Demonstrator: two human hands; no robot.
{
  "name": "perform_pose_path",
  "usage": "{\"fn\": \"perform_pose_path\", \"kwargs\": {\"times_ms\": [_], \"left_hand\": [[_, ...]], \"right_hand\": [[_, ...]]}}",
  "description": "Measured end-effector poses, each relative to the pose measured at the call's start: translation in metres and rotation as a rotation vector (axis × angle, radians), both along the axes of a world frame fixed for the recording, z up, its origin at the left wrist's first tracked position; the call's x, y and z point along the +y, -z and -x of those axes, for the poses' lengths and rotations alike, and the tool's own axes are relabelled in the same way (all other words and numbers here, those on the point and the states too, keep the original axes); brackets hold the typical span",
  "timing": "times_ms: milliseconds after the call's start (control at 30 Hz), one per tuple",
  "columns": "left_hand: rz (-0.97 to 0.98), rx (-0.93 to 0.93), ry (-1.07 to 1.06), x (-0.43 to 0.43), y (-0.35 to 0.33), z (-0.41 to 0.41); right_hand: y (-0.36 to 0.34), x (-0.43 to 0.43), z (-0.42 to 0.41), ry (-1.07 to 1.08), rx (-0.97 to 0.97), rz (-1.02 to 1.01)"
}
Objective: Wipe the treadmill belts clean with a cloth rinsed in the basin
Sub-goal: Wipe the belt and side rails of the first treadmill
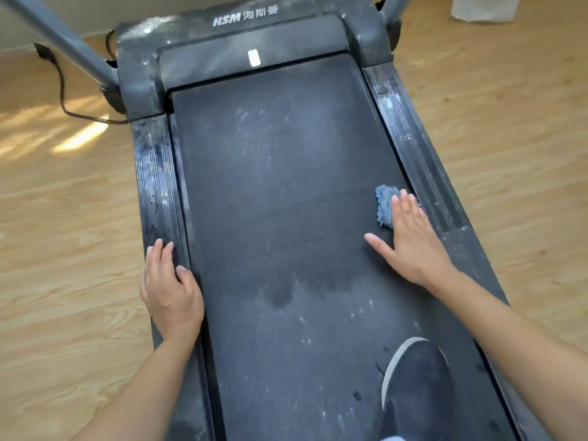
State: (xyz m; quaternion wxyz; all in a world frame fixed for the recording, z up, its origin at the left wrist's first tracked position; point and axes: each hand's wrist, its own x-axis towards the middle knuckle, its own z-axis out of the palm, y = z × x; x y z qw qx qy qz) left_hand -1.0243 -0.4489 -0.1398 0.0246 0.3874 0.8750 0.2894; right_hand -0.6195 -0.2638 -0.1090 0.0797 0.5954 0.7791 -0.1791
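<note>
Cloth (384,205) under flat right grip (410,241) on belt (286,218)

One treadmill (245,20) carrying one belt (280,202). Two side rails, left rail (156,173) and right rail (413,148), one along each belt edge. Two uprights, left post (63,43) and right post (393,4), at the front corners. One blue cloth (384,203) at the belt's right edge. Two hands, left hand (170,288) and right hand (413,246). One shoe (416,386) on the belt. One power cable (62,87) on the floor (63,249)
</note>
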Motion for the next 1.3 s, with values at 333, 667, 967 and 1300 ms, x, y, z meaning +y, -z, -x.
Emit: {"fn": "perform_pose_path", "kwargs": {"times_ms": [333, 667, 967, 1300], "left_hand": [[-0.065, -0.362, -0.485, 0.000, -0.035, -0.004], [-0.196, -0.479, -0.745, -0.001, -0.049, 0.009], [-0.327, -0.712, -1.077, 0.013, -0.044, 0.023], [-0.394, -0.818, -1.083, 0.012, -0.054, 0.020]], "right_hand": [[0.013, -0.120, 0.234, -0.767, 0.192, 0.040], [0.011, -0.109, 0.153, -0.675, 0.051, -0.069], [-0.002, -0.043, -0.033, -0.123, 0.002, 0.002], [-0.031, 0.004, -0.030, -0.254, -0.078, -0.186]]}}
